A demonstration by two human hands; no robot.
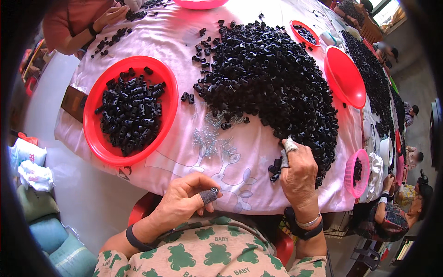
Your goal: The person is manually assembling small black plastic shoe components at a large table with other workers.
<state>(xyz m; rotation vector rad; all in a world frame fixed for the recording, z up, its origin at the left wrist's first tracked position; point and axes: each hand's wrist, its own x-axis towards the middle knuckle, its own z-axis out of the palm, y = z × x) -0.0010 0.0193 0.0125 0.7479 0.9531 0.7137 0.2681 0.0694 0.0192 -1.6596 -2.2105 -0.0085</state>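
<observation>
My left hand [184,196] is closed near the table's front edge, pinching a small black plastic cylinder [214,189] between thumb and finger. A grey cover wraps the thumb. My right hand [299,171] reaches to the near right edge of a large heap of small black plastic cylinders [272,69]. Its fingers are bent together, one wrapped in white and one in grey; whatever their tips grip is hidden. A few loose black pieces [275,171] lie beside it. Thin metal springs [212,138] are scattered left of the heap, on the pink cloth [184,164].
A red basin [94,138] of black cylinders stands at the left, beside a brown phone-like case [73,104]. Another red basin [346,76], a small red bowl [293,25] and a pink basket [349,168] line the right. Other people work around the tables.
</observation>
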